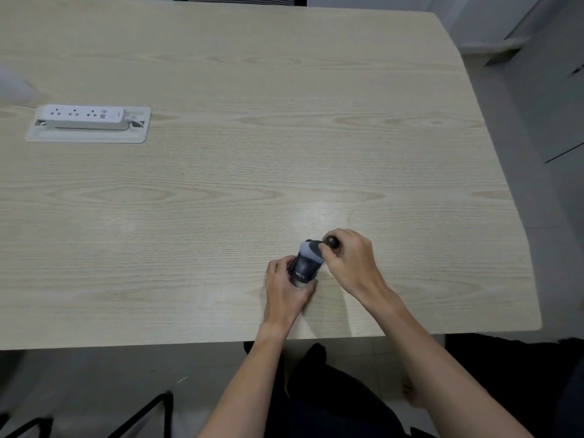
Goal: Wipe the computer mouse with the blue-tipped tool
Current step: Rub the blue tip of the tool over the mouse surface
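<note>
While left hand (286, 287) clamped the mouse (305, 263), right hand (350, 257) clenched the tool (331, 241) on it; wiping underway, I judged.

The counter (252, 137) is pale wood grain, the power strip (82, 116) white, the computer mouse (305, 265) dark navy with white lettering, the tool (332, 241) black-handled.

Pale wood table (252, 90) w/ power strip (83, 117), maybe recessed.
</note>
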